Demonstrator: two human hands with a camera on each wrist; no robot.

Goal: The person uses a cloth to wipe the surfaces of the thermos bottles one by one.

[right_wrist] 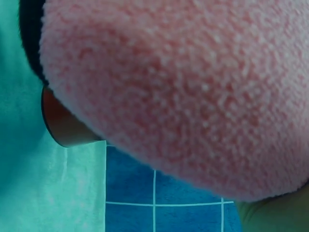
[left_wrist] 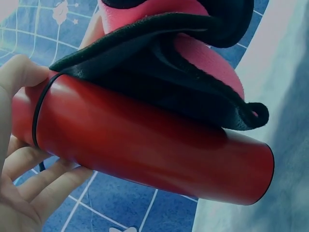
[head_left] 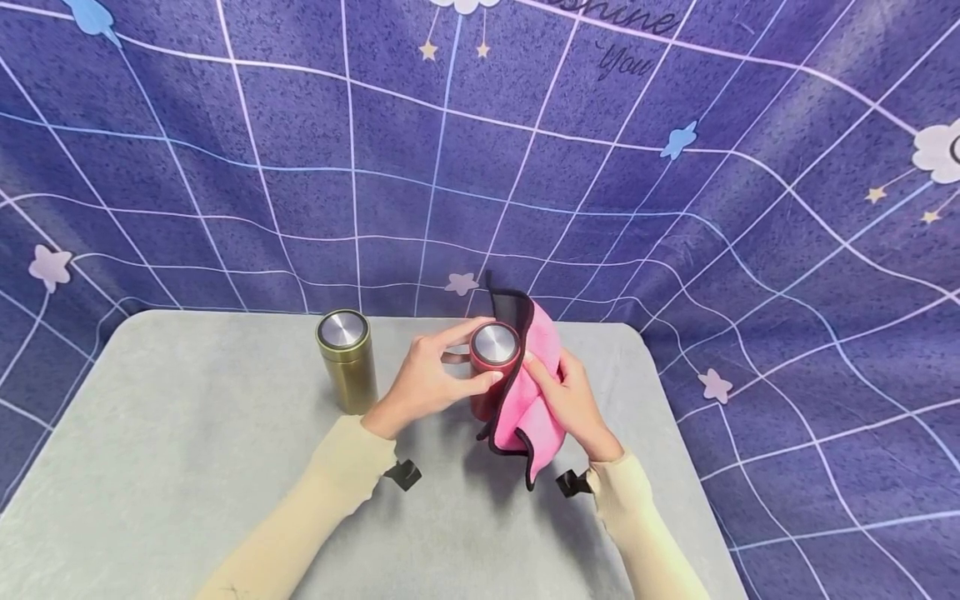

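Toward the desk's (head_left: 187, 433) far edge, left hand (head_left: 431, 375): thumb and fingers grasping the red flask (left_wrist: 145, 137) near its lid
Right hand (head_left: 573, 400): grasping black-edged pink cloth (head_left: 528, 412) against the flask
Gold-green flask (head_left: 351, 379): upright, left, near the far edge

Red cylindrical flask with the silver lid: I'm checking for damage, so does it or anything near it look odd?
Nothing stands out: the red flask shows no visible dent; the pink fleecy black-edged cloth against it is bunched in the right hand.

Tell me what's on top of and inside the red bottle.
On top of the red bottle is a shiny silver-topped cap; the bottle's inside can't be seen, because the cap covers it.
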